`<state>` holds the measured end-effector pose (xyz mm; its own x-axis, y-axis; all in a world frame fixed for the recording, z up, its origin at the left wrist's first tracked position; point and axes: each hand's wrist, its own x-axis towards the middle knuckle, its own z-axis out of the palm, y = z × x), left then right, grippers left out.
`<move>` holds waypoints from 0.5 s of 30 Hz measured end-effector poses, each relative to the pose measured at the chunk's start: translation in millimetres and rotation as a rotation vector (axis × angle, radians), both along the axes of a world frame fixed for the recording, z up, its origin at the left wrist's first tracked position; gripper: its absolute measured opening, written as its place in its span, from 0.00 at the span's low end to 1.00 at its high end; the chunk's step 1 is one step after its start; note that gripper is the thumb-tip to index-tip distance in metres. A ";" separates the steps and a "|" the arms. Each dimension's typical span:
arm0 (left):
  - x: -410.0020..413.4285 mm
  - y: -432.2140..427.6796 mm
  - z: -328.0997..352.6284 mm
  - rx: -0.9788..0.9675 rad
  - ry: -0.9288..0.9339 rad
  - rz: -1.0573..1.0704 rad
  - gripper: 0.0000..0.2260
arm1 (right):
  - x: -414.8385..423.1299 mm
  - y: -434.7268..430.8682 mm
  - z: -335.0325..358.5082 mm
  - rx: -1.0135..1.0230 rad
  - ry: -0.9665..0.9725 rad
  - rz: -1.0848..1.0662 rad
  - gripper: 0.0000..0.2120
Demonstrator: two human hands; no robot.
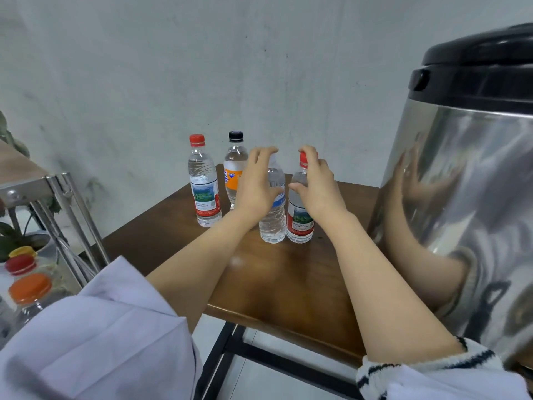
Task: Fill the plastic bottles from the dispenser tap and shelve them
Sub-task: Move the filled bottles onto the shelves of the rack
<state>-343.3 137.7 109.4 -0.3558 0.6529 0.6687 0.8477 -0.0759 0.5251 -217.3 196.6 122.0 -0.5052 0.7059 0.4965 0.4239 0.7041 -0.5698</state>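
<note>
Four capped plastic bottles stand on the wooden table. At the back are a red-capped bottle and a black-capped bottle with an orange label. Nearer stand a blue-labelled bottle and a second red-capped bottle, side by side. My left hand is spread at the blue-labelled bottle, fingertips over its hidden cap, thumb in front of its body. My right hand reaches the second red-capped bottle, fingertips at its cap, thumb held apart. The steel dispenser with a black lid stands at the right; its tap is not in view.
A metal-framed shelf stands at the left with a potted plant under it. Several bottles with red, orange and yellow caps are at the lower left. The table's near edge lies below my forearms, close to the dispenser.
</note>
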 end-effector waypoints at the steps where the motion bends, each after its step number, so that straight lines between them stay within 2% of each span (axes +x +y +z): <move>1: 2.2 -3.2 -2.1 0.024 -0.006 -0.005 0.34 | 1.1 -3.5 -2.1 0.014 0.010 0.000 0.29; 9: 19.5 -41.1 -22.8 0.133 0.033 0.004 0.34 | 11.2 -39.3 -22.8 0.145 0.056 -0.033 0.29; 15: 32.4 -83.1 -26.6 0.094 0.031 0.055 0.34 | 25.2 -73.6 -33.3 0.209 0.057 -0.009 0.31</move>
<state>-310.9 54.6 82.8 -0.3674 0.5671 0.7372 0.8675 -0.0767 0.4914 -192.1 123.0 88.7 -0.4665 0.5888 0.6600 0.4022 0.8058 -0.4346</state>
